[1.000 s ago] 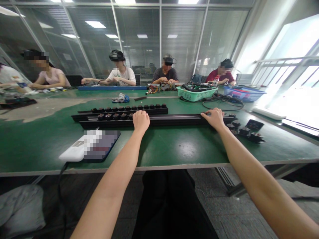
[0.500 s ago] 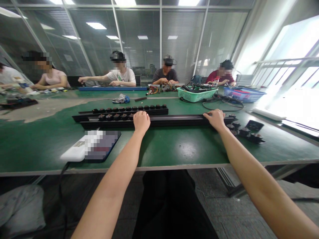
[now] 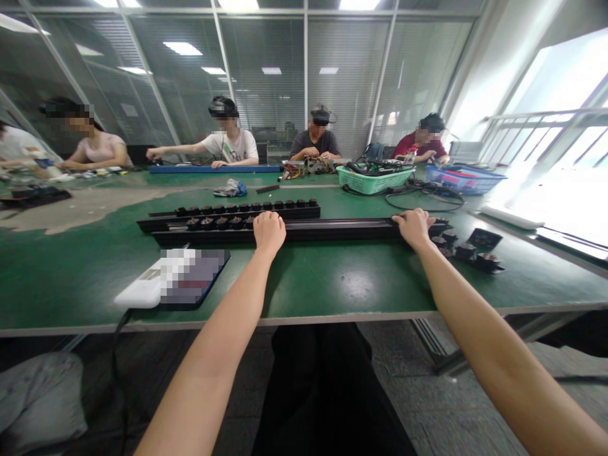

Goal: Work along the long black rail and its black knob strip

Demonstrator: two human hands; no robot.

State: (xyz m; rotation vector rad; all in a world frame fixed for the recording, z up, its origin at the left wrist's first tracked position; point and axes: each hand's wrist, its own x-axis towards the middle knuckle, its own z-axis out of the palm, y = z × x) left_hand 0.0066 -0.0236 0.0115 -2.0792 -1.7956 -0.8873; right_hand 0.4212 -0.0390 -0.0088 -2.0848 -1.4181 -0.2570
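Note:
A long black rail [image 3: 337, 234] lies across the green table in front of me. Small black units with reddish-brown tops [image 3: 222, 223] sit in a row in its left part. My left hand [image 3: 270, 233] is closed over the rail, just right of that row; its fingertips are hidden behind it. Towards the rail's right end, my right hand [image 3: 415, 228] grips it, thumb pointing left and fingers curled over the far side. Whether a small part is under either hand, I cannot tell. Behind lies a second black rail [image 3: 228, 215] with a similar row of units.
Loose black units [image 3: 488, 261] lie right of my right hand. Near the front edge are a white device [image 3: 137, 290] and a dark phone-like slab [image 3: 209, 288]. Farther back stand a green basket [image 3: 375, 183] and a blue basket [image 3: 475, 183]. Several people sit opposite.
My right hand has shifted slightly to the right along the rail. My left hand stays at the same spot. Opposite, a person in white has moved a hand a little.

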